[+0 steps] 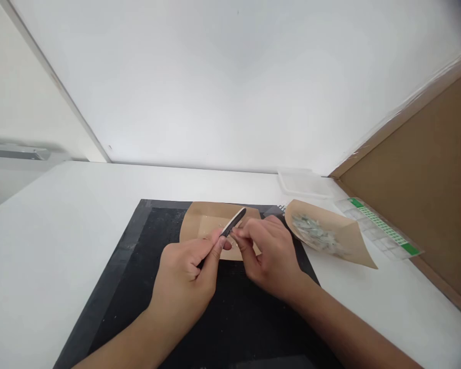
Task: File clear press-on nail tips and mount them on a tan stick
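My left hand [186, 277] is closed around a slim dark file-like stick [234, 221], which points up and to the right. Right beside its middle, my right hand [271, 253] pinches something too small to make out against the stick. Both hands hover over a brown paper tray [200, 223] that lies on a black mat [138, 287]. A few pale flecks lie in that tray.
A second brown paper tray [353, 241] with several small pale pieces lies to the right on the white table [42, 246]. Behind it are a clear plastic lid [303, 183] and a clear strip with green ends [380, 228]. A brown board [426, 184] leans at right.
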`<state>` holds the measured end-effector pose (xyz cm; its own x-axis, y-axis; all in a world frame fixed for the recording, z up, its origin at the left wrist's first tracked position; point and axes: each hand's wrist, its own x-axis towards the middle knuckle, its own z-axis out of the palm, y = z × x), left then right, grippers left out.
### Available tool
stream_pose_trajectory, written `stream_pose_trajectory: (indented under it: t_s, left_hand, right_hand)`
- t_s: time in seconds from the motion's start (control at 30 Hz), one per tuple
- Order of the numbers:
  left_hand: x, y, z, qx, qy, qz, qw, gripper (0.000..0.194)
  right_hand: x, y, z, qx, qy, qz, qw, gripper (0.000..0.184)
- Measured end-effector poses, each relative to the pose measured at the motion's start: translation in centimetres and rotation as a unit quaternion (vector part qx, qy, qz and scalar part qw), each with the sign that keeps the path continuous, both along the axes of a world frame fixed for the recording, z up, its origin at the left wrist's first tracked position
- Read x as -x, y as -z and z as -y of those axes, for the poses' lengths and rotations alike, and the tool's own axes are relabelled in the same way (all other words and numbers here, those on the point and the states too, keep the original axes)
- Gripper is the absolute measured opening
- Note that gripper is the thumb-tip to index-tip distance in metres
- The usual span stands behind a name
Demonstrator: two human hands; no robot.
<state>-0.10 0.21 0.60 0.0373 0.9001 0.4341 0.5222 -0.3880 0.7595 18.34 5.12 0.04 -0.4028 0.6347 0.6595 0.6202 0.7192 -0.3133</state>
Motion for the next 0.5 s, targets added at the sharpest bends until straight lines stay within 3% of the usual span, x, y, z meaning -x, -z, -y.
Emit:
stream_pose_trajectory:
  t_s: [0.1, 0.23, 0.37, 0.5]
  left_hand:
    - [-0.02, 0.05, -0.09, -0.036, -0.007, -0.017, 0.999, 0.028]
    - [0.02, 0.15, -0.08, -0.074, -0.014, -0.049, 0.996, 0.036]
    - [0.1, 0.27, -0.08, -0.068, -0.012, -0.042, 0.997, 0.035]
    - [0.16, 0.37, -0.07, -0.065, -0.012, -0.06, 0.996, 0.037]
  right_hand:
    - [0.19, -0.07, 0.13, -0.02, 0.028, -0.034, 0.999, 0.027]
    - [0.29, -0.02, 0.34, 0.023, -0.028, -0.034, 0.999, 0.025]
    - [0.24, -0.03, 0.4, 0.022, -0.009, -0.054, 0.998, 0.023]
    - [0.25, -0.32, 0.38, 0.038, -0.038, -0.015, 0.998, 0.023]
